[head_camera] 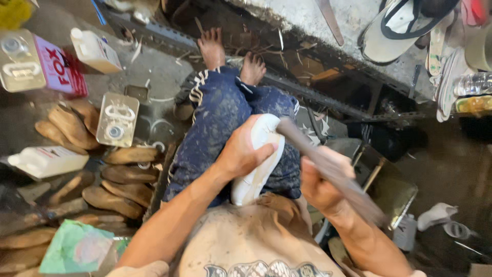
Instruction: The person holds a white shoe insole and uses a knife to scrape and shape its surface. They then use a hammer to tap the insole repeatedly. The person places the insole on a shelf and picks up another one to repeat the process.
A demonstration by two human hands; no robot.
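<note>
1. Head view: a white shoe sole (256,164) rests on the person's lap, above blue trousers (225,123).
2. The left hand (241,151) is closed around the sole, gripping its upper half.
3. The right hand (320,182) is closed on a hammer (328,166), blurred, its head against the sole's top end.
4. Judging by this, the pounding is under way; how much remains cannot be told.
5. Brown wooden shoe forms (120,179) lie piled on the floor at left, with metal cans (118,119) and white bottles (46,160); sandals (394,31) sit upper right. Nothing blocks the hands.
</note>
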